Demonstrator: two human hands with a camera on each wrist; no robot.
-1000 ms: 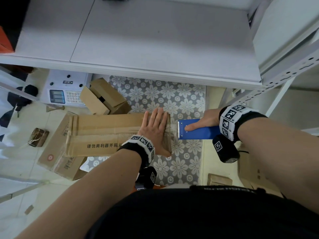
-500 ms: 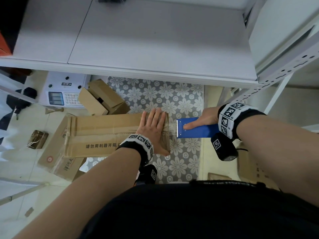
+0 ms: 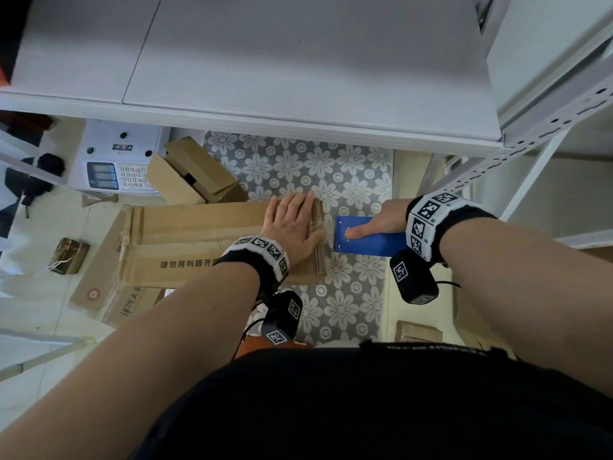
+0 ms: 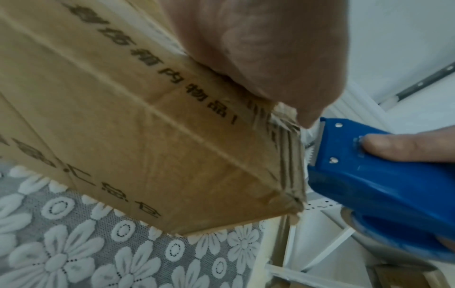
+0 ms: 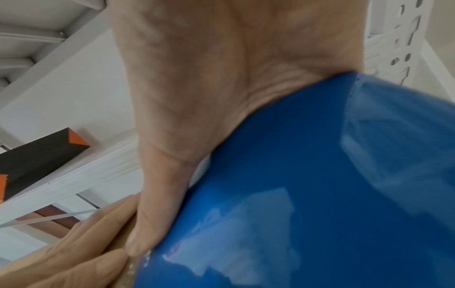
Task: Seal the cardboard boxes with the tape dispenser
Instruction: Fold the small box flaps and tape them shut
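A long brown cardboard box (image 3: 185,240) with printed black characters lies in front of me, its right end over the flowered mat (image 3: 331,180). My left hand (image 3: 292,227) lies flat with straight fingers on the box's right end (image 4: 172,155). My right hand (image 3: 374,224) grips the blue tape dispenser (image 3: 368,242), forefinger stretched along its top (image 4: 399,148). The dispenser's toothed blade (image 4: 314,154) sits right at the box's end edge. In the right wrist view the blue dispenser (image 5: 307,194) fills the frame under my palm.
A white shelf board (image 3: 265,61) spans the space ahead, with a white perforated rack post (image 3: 547,127) at right. A smaller open cardboard box (image 3: 195,174) and a white scale (image 3: 116,161) lie at left. Flattened cartons (image 3: 109,293) sit under the long box. A small wrapped bundle (image 3: 69,255) lies on the floor.
The hands, box and dispenser keep nearly the same places; the dispenser's blade stays at the box's right end while the view shifts slightly.
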